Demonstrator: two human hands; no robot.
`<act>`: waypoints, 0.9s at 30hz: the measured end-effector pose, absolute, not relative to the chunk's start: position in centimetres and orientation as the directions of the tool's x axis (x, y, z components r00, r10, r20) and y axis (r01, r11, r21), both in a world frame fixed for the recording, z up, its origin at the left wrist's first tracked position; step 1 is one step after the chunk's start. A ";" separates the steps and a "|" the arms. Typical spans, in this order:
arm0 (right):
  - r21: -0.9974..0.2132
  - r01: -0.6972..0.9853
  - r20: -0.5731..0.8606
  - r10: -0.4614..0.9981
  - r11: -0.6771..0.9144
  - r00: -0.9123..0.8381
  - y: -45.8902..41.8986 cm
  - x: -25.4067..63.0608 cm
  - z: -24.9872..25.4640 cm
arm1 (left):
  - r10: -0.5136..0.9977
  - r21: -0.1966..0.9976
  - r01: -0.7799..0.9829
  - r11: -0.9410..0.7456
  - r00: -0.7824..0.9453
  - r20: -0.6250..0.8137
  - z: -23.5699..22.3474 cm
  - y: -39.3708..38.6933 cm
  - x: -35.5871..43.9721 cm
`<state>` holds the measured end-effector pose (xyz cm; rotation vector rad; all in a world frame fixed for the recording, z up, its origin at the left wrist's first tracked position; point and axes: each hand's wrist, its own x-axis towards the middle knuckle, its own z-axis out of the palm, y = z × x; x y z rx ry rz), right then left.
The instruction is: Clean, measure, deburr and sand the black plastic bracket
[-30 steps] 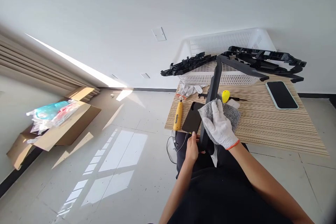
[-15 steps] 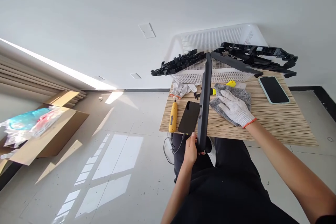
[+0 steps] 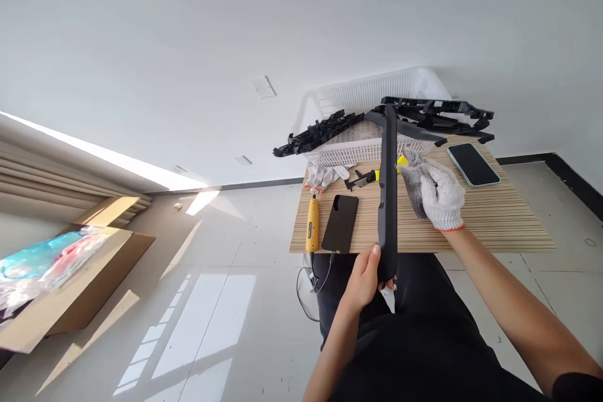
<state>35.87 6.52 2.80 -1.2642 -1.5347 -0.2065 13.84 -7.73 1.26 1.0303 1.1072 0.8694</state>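
Observation:
My bare left hand (image 3: 366, 275) grips the lower end of a long black plastic trim piece (image 3: 389, 195), which stands nearly upright in view over the table's front edge. My right hand (image 3: 441, 195), in a white knit glove with an orange cuff, is closed on a grey cloth (image 3: 415, 185), lifted beside the trim piece. Behind the trim lies a black and yellow tool (image 3: 362, 179), partly hidden. To its left are a black phone-like device (image 3: 340, 223) with a cable, a yellow pen-shaped power tool (image 3: 312, 223) and a loose white glove (image 3: 325, 176).
A white plastic basket (image 3: 342, 154) stands against the wall, with several black plastic parts (image 3: 325, 132) laid across its rim. A phone in a pale case (image 3: 473, 164) lies at the table's right. On the floor at left sits an open cardboard box (image 3: 94, 282) with plastic-wrapped items.
My right hand, flat on the cloth before, has now gathered it up and raised it next to the trim piece. My left hand has shifted the trim piece to the right.

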 end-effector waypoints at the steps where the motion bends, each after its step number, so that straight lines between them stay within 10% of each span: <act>1: -0.452 0.777 0.806 0.573 0.437 0.147 5.8 35.8 3.0 | 0.937 0.958 -0.048 0.282 0.227 -0.265 1.4 -7.2 14.0; 21: -0.371 0.394 0.790 0.508 0.841 -0.343 -3.5 32.5 5.3 | 0.998 0.983 0.185 0.018 0.060 -0.030 0.3 -6.6 15.3; 27: -0.868 0.175 0.497 0.803 0.465 0.330 -6.2 30.8 3.2 | 0.997 0.961 0.273 -0.044 0.075 0.024 1.1 -6.5 15.9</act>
